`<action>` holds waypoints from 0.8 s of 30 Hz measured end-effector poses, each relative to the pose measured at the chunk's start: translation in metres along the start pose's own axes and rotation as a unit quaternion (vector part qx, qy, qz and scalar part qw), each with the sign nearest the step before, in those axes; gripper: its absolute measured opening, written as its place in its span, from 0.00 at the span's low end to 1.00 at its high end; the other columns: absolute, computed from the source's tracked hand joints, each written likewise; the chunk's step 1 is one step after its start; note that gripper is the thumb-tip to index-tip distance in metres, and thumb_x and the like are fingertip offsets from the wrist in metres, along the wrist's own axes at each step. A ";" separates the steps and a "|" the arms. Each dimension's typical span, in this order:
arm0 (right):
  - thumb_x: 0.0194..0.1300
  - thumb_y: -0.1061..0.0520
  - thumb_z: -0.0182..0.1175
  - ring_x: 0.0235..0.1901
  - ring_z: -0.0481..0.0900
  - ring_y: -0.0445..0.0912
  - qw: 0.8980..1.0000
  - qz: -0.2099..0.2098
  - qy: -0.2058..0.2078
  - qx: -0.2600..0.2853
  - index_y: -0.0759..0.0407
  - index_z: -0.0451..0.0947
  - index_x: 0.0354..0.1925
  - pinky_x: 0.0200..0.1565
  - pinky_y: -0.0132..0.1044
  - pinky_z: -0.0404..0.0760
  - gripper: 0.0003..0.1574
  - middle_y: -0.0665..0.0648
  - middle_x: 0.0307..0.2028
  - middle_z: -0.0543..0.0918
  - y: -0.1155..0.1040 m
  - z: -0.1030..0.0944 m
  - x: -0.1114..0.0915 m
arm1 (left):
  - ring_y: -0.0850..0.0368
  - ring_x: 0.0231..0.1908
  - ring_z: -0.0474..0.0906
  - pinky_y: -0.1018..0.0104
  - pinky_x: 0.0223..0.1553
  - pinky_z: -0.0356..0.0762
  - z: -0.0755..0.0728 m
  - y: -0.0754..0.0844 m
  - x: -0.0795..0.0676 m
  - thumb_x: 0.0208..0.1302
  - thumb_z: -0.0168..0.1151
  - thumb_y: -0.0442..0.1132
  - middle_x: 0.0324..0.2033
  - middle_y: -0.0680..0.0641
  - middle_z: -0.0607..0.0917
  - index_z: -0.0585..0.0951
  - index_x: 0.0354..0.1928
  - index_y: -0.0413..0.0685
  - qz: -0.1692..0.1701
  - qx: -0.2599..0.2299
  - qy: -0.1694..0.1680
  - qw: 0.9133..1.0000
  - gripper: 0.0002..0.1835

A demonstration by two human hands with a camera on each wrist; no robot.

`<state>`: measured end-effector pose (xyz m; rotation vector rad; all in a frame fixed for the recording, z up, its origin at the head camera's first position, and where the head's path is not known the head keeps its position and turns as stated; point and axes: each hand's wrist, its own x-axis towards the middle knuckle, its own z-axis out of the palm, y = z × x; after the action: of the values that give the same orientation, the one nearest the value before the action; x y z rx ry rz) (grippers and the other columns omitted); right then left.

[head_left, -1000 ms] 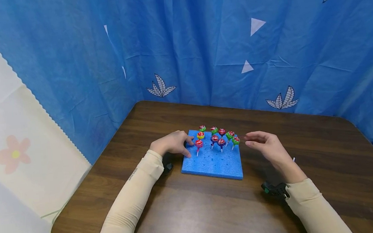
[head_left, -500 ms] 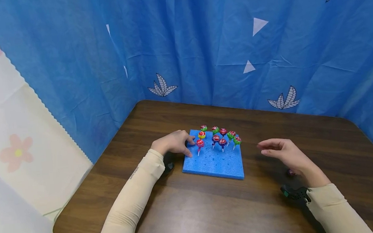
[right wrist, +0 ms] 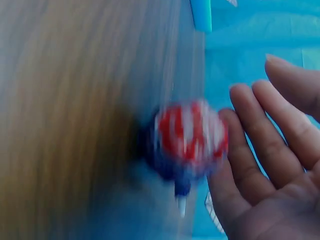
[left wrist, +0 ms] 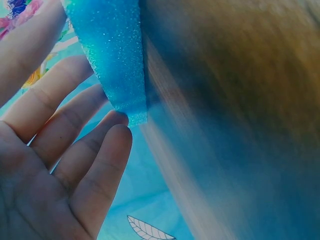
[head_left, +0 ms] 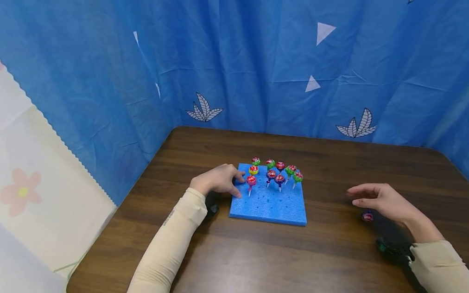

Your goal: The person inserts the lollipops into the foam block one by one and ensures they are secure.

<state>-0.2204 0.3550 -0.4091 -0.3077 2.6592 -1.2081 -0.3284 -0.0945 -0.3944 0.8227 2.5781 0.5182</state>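
A blue foam board (head_left: 271,212) lies on the table with several wrapped lollipops standing upright in it. My left hand (head_left: 219,179) rests at the board's left edge, thumb near the pink lollipop (head_left: 251,181); the left wrist view has its fingers (left wrist: 107,167) loosely extended against the foam. To the right of the board, my right hand (head_left: 388,202) hovers over the table, fingers relaxed and holding nothing. Just below it lies a loose lollipop (head_left: 367,217), whose red, white and dark blue wrapper (right wrist: 192,135) shows blurred in the right wrist view.
Small holes dot the front part of the board. The brown wooden table (head_left: 245,266) reaches back to a blue curtain (head_left: 252,56) with leaf prints, and a white flowered cloth (head_left: 20,137) hangs at the left.
My right hand has moved away from the board, rightward and toward the front, uncovering the loose lollipop's head. My left hand has stayed at the board's edge.
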 end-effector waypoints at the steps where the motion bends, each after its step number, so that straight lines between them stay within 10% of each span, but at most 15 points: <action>1: 0.71 0.56 0.62 0.44 0.80 0.27 1.000 -0.002 -0.008 -0.004 0.70 0.75 0.62 0.45 0.26 0.82 0.27 0.73 0.58 0.80 0.002 -0.002 -0.002 | 0.47 0.72 0.67 0.54 0.68 0.72 0.000 0.000 0.000 0.58 0.75 0.47 0.69 0.46 0.74 0.83 0.59 0.47 -0.001 -0.001 0.000 1.000 0.27; 11: 0.70 0.58 0.61 0.42 0.84 0.36 0.994 0.018 -0.104 0.039 0.77 0.68 0.65 0.44 0.30 0.85 0.33 0.79 0.61 0.73 0.012 -0.014 -0.010 | 0.48 0.72 0.67 0.55 0.68 0.72 0.002 0.000 0.001 0.58 0.74 0.48 0.69 0.46 0.74 0.83 0.59 0.48 -0.004 0.003 -0.002 1.000 0.27; 24: 0.69 0.57 0.63 0.43 0.79 0.27 0.995 0.007 -0.102 0.002 0.79 0.71 0.61 0.42 0.29 0.85 0.31 0.78 0.56 0.78 0.015 -0.013 -0.012 | 0.47 0.73 0.65 0.54 0.70 0.70 0.001 0.001 0.000 0.59 0.74 0.46 0.70 0.46 0.73 0.83 0.59 0.46 -0.002 -0.002 -0.001 1.000 0.26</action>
<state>-0.2143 0.3775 -0.4106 -0.3883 2.4793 -1.1117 -0.3274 -0.0942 -0.3946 0.8153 2.5753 0.5210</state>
